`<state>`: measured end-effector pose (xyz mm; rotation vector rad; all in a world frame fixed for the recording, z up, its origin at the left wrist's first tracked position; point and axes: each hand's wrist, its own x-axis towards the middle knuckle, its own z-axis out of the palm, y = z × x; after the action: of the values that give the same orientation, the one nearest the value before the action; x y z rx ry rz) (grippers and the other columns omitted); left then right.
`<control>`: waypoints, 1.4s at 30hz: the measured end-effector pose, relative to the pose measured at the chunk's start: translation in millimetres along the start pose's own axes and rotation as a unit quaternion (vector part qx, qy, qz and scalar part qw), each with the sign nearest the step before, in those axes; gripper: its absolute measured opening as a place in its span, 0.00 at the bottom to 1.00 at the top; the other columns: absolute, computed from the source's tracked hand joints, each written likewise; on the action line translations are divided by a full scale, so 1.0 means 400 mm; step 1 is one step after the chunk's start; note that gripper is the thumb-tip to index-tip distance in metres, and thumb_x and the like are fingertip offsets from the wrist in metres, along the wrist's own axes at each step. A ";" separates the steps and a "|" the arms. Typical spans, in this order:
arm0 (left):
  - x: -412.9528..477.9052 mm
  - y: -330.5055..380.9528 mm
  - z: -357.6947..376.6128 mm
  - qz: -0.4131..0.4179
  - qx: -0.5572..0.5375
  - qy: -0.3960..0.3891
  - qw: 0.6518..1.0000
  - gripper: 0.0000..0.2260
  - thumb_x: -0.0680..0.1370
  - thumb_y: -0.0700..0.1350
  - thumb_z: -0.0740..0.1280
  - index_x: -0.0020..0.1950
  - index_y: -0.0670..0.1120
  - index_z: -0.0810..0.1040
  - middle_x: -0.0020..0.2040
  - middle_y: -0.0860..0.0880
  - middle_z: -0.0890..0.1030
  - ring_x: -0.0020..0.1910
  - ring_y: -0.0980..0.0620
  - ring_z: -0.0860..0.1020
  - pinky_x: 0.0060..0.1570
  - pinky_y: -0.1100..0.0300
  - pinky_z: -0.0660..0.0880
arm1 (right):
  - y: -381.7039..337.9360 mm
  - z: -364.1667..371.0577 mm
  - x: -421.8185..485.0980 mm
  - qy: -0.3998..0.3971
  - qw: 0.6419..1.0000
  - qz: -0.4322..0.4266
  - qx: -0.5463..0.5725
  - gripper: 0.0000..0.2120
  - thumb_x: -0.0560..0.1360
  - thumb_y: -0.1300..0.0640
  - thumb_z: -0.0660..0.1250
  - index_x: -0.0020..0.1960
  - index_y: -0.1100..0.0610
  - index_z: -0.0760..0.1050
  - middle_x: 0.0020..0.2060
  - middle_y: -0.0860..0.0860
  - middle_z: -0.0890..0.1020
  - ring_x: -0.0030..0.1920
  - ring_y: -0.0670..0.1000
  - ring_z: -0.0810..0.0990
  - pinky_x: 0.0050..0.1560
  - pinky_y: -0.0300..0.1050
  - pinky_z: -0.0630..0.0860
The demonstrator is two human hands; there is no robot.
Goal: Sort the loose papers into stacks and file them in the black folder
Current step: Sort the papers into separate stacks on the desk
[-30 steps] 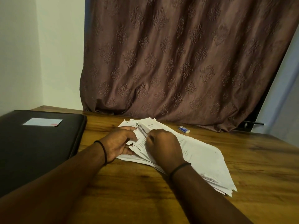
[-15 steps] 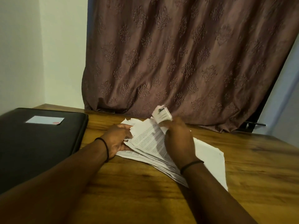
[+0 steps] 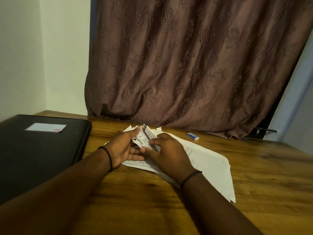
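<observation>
**Lifted sheets now held between both hands**

Half a second ago the right hand (image 3: 166,154) alone held a curled wad of sheets (image 3: 145,139) up above the papers (image 3: 208,161), while the left hand (image 3: 124,149) lay knuckles-up at the pile's edge. Now the wad has come down between the hands. The left hand has turned palm-up: its thumb presses the wad's far side and its straight fingers lie beneath, so it pinches the sheets. The right fingers curl over the wad from the near side and grip it too, with the right thumb touching the left fingers.

The rest of the papers lie fanned on the table (image 3: 135,197), under the right fingers and spreading away to their right. The folder (image 3: 42,153) lies shut, well apart to the left of the left fingers, a label (image 3: 45,128) on its cover. An eraser (image 3: 193,136) sits beyond the right fingers.

This looks like the first bundle being separated from the pile. No sorted stack is visible yet, and nothing appears filed, so the task seems barely begun.
</observation>
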<state>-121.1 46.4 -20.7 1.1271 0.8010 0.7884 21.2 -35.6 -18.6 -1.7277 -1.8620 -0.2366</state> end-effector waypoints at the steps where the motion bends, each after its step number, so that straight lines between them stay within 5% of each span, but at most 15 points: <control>1: 0.001 0.000 -0.001 0.001 -0.005 -0.002 1.000 0.18 0.81 0.58 0.60 0.59 0.46 0.79 0.54 0.41 0.83 0.38 0.48 0.83 0.43 0.47 0.81 | 0.001 0.002 0.001 -0.001 1.000 0.000 0.002 0.23 0.76 0.38 0.65 0.60 0.54 0.81 0.54 0.51 0.80 0.51 0.48 0.76 0.51 0.48 0.76; 15: -0.004 0.001 -0.001 0.006 0.021 0.005 1.000 0.17 0.80 0.57 0.61 0.57 0.45 0.80 0.49 0.42 0.85 0.45 0.44 0.84 0.44 0.50 0.82 | 0.026 0.005 0.004 -0.022 0.990 0.037 0.134 0.11 0.77 0.46 0.68 0.53 0.51 0.85 0.47 0.47 0.83 0.46 0.44 0.76 0.51 0.45 0.75; 25: 0.002 0.000 -0.001 0.007 0.029 0.003 1.000 0.17 0.79 0.57 0.63 0.57 0.45 0.80 0.51 0.42 0.85 0.48 0.44 0.84 0.45 0.49 0.82 | 0.034 0.002 0.010 -0.010 0.992 0.088 0.093 0.06 0.74 0.51 0.71 0.41 0.52 0.83 0.40 0.45 0.82 0.42 0.44 0.77 0.46 0.41 0.76; 29: 0.000 -0.001 -0.001 0.018 0.046 -0.008 0.999 0.13 0.75 0.49 0.71 0.57 0.44 0.79 0.48 0.42 0.85 0.42 0.46 0.85 0.40 0.52 0.83 | 0.038 0.002 0.012 0.009 0.989 0.111 0.101 0.06 0.75 0.52 0.69 0.40 0.51 0.82 0.38 0.46 0.82 0.40 0.45 0.77 0.43 0.40 0.74; 34: 0.009 -0.004 -0.001 0.000 0.030 0.012 0.999 0.15 0.74 0.34 0.71 0.58 0.44 0.75 0.50 0.42 0.85 0.44 0.46 0.84 0.36 0.53 0.83 | 0.032 0.011 0.014 0.001 0.990 0.085 0.111 0.06 0.75 0.54 0.70 0.50 0.53 0.84 0.46 0.45 0.83 0.45 0.44 0.77 0.52 0.40 0.75; 37: 0.015 -0.005 -0.004 -0.001 0.030 0.017 0.999 0.20 0.74 0.31 0.69 0.66 0.40 0.73 0.52 0.41 0.84 0.47 0.44 0.85 0.35 0.53 0.82 | 0.031 0.008 0.014 -0.004 0.991 0.077 0.113 0.08 0.75 0.55 0.71 0.53 0.53 0.84 0.52 0.46 0.83 0.50 0.44 0.77 0.59 0.41 0.75; 42: 0.013 -0.010 -0.003 0.016 0.057 0.017 0.998 0.16 0.76 0.30 0.65 0.63 0.40 0.76 0.52 0.42 0.84 0.47 0.45 0.84 0.39 0.52 0.83 | 0.030 0.010 0.007 -0.001 0.988 0.065 0.144 0.10 0.74 0.46 0.72 0.48 0.52 0.86 0.47 0.44 0.84 0.47 0.43 0.77 0.55 0.43 0.76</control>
<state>-119.2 50.6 -25.8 1.2334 0.8670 0.7973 31.6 -29.3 -23.3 -1.6382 -1.6831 0.0819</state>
